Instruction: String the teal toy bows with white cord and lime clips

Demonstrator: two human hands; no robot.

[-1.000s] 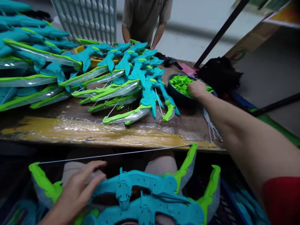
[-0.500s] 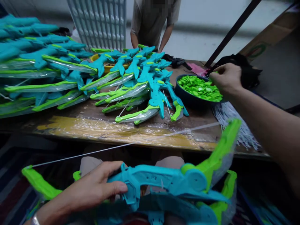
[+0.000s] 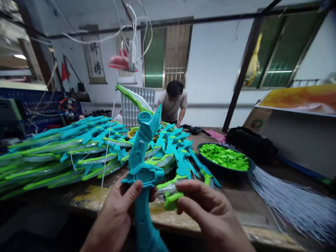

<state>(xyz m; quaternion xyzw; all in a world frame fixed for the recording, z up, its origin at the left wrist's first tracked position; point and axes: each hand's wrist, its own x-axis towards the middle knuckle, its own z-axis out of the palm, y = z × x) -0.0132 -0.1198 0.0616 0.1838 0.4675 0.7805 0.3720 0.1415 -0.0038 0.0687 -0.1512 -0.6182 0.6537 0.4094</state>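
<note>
My left hand (image 3: 118,210) is closed around the blue body of a toy bow (image 3: 144,176), which stands nearly upright in front of me. Its green limb points up and away, and a white string hangs from that limb's tip. Between the thumb and fingers of my right hand (image 3: 210,213) is a small green plastic piece (image 3: 172,201), just right of the bow's middle and apart from it. The lower end of the bow runs out of the picture. A dark bowl (image 3: 228,168) beyond my right hand holds many similar green pieces.
Stacked toy bows (image 3: 78,150) cover the table's left and middle. A bundle of white strings (image 3: 296,203) lies at the right, with a black bag (image 3: 249,143) behind the bowl. Across the table a person (image 3: 173,103) leans forward. A red lamp (image 3: 120,61) hangs above.
My right hand has come from the bowl to beside the bow with a green piece. My left hand has turned the bow from lying sideways to nearly upright. The view has tilted up.
</note>
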